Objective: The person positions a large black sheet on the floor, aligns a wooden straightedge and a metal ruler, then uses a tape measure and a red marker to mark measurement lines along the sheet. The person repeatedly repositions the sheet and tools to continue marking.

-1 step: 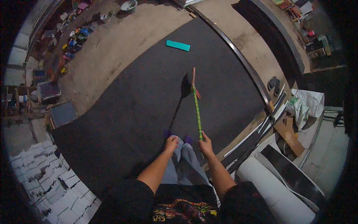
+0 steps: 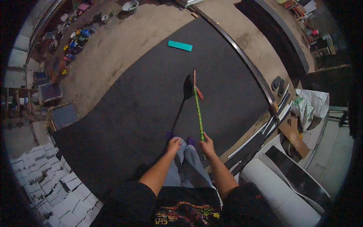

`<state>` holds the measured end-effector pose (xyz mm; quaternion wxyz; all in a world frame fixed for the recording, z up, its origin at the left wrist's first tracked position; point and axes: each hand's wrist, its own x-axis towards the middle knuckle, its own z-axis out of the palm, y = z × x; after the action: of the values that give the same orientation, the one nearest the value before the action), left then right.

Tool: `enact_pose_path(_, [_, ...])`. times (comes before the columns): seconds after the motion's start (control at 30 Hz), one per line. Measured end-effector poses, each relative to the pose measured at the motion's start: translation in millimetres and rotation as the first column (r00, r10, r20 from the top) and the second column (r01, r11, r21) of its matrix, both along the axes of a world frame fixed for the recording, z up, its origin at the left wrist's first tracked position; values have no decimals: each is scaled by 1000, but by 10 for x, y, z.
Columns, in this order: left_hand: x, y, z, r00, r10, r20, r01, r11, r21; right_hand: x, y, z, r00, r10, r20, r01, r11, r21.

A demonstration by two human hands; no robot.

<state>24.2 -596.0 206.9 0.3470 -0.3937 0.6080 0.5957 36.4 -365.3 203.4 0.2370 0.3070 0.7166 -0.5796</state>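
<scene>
My right hand (image 2: 207, 146) grips the upper end of a broom (image 2: 199, 113) with a green banded handle. The handle slants away from me over a dark floor sheet (image 2: 151, 90), down to a narrow reddish-pink head (image 2: 195, 81) seen nearly edge-on. Left of it falls the broom's shadow. In front of my left thigh, my left hand (image 2: 174, 145) is curled closed, with nothing showing in it. Beyond the broom, a flat turquoise rectangular piece (image 2: 180, 46) lies on the sheet.
A long metal-edged rail (image 2: 242, 53) borders the sheet on the right. Near it are dark slippers (image 2: 278, 86), a white sack (image 2: 302, 109), cardboard (image 2: 293, 140) and a large white roll (image 2: 276, 193). Stacked white pieces (image 2: 56, 185) stand at lower left. Bottles and clutter (image 2: 77, 39) line the far left.
The broom and my right hand have shifted slightly left. My left hand and the turquoise piece look unmoved.
</scene>
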Motion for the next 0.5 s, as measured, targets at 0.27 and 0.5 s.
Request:
enact_pose_path(0.27, [-53,24,-236,1000,-22,-6,22,997,80,-125,398,-226,1000,-4,-11,8,920,393])
enact_pose_path(0.5, [-92,-39,-117,996,-79,44,76,996,54,-422,-241,236,960,217,-175,-107,867,487])
